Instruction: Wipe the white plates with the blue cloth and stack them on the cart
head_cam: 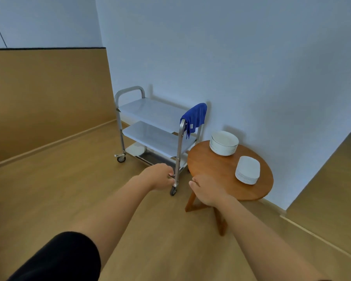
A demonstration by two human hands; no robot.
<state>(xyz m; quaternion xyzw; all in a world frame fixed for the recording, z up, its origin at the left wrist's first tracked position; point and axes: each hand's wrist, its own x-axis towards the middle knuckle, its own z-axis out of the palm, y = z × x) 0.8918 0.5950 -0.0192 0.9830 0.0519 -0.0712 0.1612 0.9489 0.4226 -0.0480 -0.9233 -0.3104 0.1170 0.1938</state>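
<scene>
A blue cloth (pixel 194 118) hangs over the right handle of a steel three-shelf cart (pixel 150 112) against the wall. On a round wooden table (pixel 215 169) to its right stand a stack of round white plates (pixel 224 142) and a stack of squarish white plates (pixel 248 169). My left hand (pixel 158 176) reaches forward in the air with loosely curled fingers, in front of the cart's near leg, and holds nothing. My right hand (pixel 208 191) is held out before the table's near edge, fingers relaxed; whether it touches the rim is unclear.
The cart rolls on castors (pixel 121 158) over a light wooden floor. A white wall runs behind the cart and table, and a brown panel (pixel 49 94) stands at the left. The table's wooden legs (pixel 220 222) splay out below my right arm.
</scene>
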